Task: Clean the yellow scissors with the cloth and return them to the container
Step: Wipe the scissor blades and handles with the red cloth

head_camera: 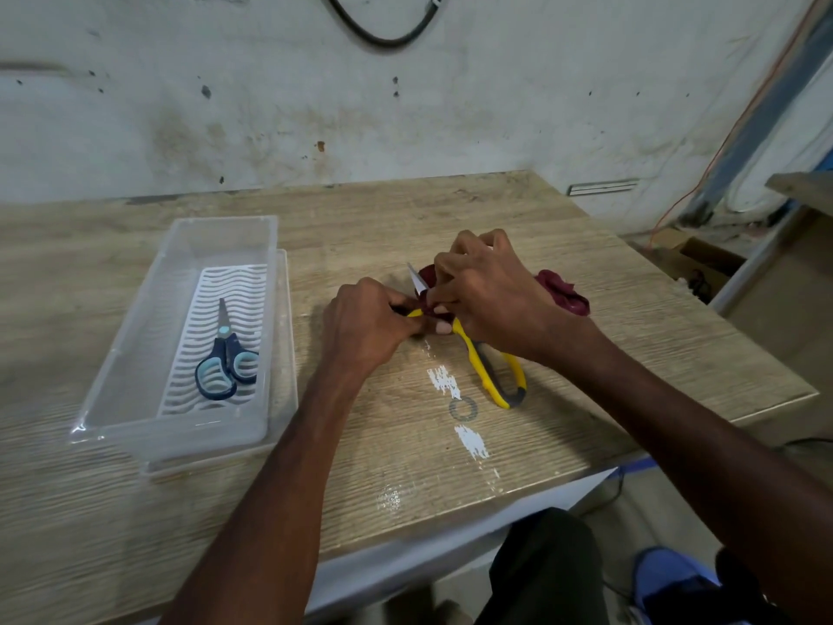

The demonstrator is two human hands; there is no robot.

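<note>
Blades of yellow scissors (478, 364) mostly under cloth (563, 295); wall cable (383, 39) cropped

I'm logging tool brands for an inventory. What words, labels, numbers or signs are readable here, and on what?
No text can be read in this view.
Yellow scissors: no print shows.
Blue scissors: any marking is too small to read.
Container: no label shows.
Ring mark on the table: a stain, not a letter.

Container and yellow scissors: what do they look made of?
The container looks like clear, glossy plastic: the table shows through its walls; its white slotted insert looks plastic too. The yellow scissors seem to have hard plastic handles with grey, possibly rubbery lining, and a bright blade tip, probably metal.
</note>
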